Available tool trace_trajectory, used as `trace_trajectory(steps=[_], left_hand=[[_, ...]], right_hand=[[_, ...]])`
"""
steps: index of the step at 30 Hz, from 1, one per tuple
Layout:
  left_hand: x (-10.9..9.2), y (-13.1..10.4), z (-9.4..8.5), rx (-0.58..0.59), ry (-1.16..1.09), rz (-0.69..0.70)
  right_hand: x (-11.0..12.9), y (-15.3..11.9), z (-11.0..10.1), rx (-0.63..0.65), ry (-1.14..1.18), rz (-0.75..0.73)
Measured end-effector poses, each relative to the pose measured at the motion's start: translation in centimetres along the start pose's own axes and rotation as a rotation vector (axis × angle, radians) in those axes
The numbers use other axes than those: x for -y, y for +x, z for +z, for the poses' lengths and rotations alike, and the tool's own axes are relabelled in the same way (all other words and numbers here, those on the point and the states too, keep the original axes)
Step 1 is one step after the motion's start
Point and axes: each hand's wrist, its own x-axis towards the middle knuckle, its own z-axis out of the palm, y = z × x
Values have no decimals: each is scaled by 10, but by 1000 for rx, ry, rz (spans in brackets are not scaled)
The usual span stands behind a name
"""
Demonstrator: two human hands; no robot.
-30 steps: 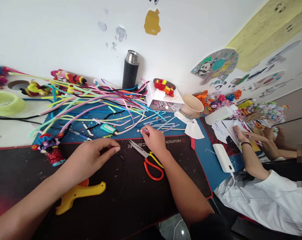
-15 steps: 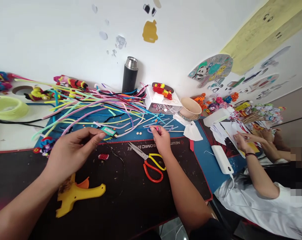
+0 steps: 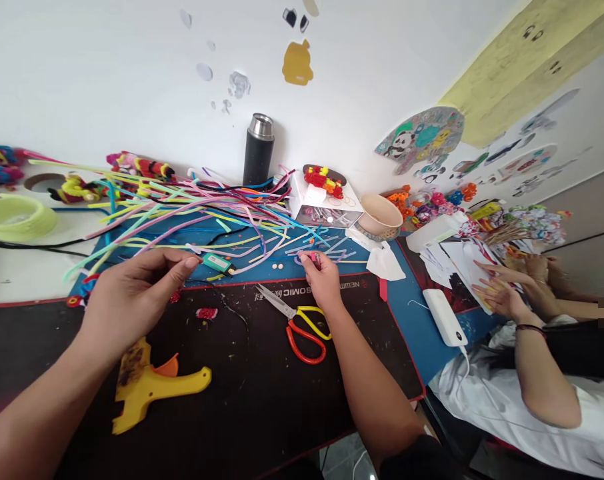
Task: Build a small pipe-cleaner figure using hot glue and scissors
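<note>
My left hand (image 3: 139, 293) is raised above the dark mat, its thumb and forefinger pinched together. Whatever may lie between those fingertips is too small to make out. Just right of them lies a small teal block (image 3: 216, 262) with a pale label. My right hand (image 3: 323, 283) is closed around a small pink-red piece (image 3: 315, 256), partly hidden by the fingers. Scissors (image 3: 293, 313) with one yellow and one red handle lie part-open beside my right wrist. A yellow glue gun (image 3: 149, 390) rests near my left forearm, and a little red fuzzy piece (image 3: 207, 313) sits between.
Many coloured pipe cleaners (image 3: 192, 213) are heaped along the back, beside a black thermos (image 3: 259, 150). Right of them stand a white box (image 3: 327, 212) and a beige bowl (image 3: 381, 215). A white power bank (image 3: 443, 319) and a co-worker's hands (image 3: 502, 293) are at the right.
My left hand has drawn slightly left, away from the teal block, still pinched. My right hand has barely moved. The co-worker's fingers have spread.
</note>
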Motion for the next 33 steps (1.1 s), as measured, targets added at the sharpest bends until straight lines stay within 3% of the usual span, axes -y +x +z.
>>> trace_trajectory(steps=[15,23,33], left_hand=[[2,0,2,-13,11,-5],[2,-1,3,12,19,-22],[10,-4,4,21,13,58]], right_hand=[[8,-4,2,51,-143,-91],[27,-15,13,165,-745,-108],[35,-16,21,209,-967,-138]])
